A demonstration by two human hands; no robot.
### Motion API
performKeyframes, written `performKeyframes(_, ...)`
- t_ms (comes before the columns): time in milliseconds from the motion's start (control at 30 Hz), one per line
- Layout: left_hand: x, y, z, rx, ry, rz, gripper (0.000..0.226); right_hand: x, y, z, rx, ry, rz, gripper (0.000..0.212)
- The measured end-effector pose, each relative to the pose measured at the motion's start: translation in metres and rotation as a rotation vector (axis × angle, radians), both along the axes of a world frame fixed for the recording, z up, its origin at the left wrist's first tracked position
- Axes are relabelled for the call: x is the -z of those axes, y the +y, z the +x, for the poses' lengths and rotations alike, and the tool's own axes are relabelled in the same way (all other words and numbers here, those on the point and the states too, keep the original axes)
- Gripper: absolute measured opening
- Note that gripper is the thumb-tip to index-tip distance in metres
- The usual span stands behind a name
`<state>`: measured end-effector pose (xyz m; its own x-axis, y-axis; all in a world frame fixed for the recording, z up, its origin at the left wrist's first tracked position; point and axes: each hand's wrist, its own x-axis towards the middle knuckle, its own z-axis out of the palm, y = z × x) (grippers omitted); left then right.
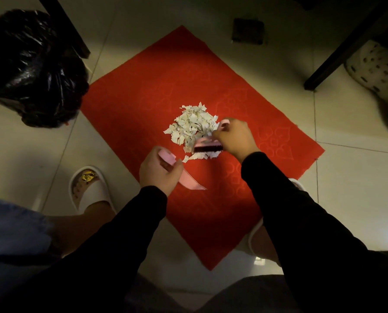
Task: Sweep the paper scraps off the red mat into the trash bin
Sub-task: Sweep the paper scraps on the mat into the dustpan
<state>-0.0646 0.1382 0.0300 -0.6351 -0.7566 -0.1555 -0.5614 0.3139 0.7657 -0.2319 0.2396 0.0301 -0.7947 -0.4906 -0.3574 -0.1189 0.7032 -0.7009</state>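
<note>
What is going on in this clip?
A person crouches over a red mat with a heap of paper scraps at its middle. The right hand holds a small pink brush at the heap's near edge; the left hand holds a pink dustpan. The black-lined trash bin stands off the mat's left corner.

I note a pale tiled floor point(351, 177) with thin grout lines. A dark square floor drain point(248, 31) sits in the tiles at the top. Dark furniture legs point(346, 48) cross the upper right corner, another leg point(64, 23) the upper left. A white spotted clog point(378, 71) lies at the right edge, a white slipper point(89, 188) at lower left.
</note>
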Motion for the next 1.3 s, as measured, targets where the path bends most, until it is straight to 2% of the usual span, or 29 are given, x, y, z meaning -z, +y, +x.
performKeyframes(67, -0.001, 0.000, 0.000, -0.002, -0.003, -0.004, 0.020, -0.003, -0.002, -0.004, -0.007, 0.002, 0.025, 0.014)
performKeyframes(167, -0.001, 0.000, 0.000, -0.005, 0.024, -0.026, 0.021, -0.001, -0.004, -0.002, -0.060, -0.023, 0.134, 0.023)
performKeyframes(300, 0.001, -0.002, 0.002, -0.014, 0.037, -0.042, 0.018, 0.009, -0.005, 0.006, -0.131, -0.100, 0.208, 0.019)
performKeyframes(433, 0.000, -0.003, 0.002, -0.019, 0.050, -0.037, 0.019, 0.012, -0.007, 0.009, -0.085, -0.089, 0.127, 0.013)
performKeyframes(500, 0.000, -0.004, 0.003, -0.022, 0.049, -0.030, 0.020, 0.014, -0.008, 0.008, -0.024, -0.057, 0.052, 0.017)
performKeyframes(600, 0.001, -0.007, 0.005, -0.029, 0.050, -0.018, 0.020, 0.011, -0.010, 0.005, 0.023, -0.008, 0.003, 0.009)
performKeyframes(767, 0.001, -0.012, 0.005, -0.078, 0.046, -0.011, 0.021, -0.006, -0.021, -0.001, -0.001, 0.069, 0.007, 0.018)
performKeyframes(1067, 0.003, -0.016, 0.007, -0.116, 0.055, -0.027, 0.021, 0.012, -0.038, 0.030, -0.173, -0.144, 0.062, 0.011)
performKeyframes(1167, 0.004, -0.017, 0.008, -0.119, 0.046, -0.027, 0.021, 0.021, -0.042, 0.033, -0.116, -0.153, 0.036, 0.015)
performKeyframes(1300, 0.007, -0.019, 0.009, -0.129, 0.056, -0.018, 0.021, 0.019, -0.044, 0.025, -0.016, -0.108, -0.019, 0.009)
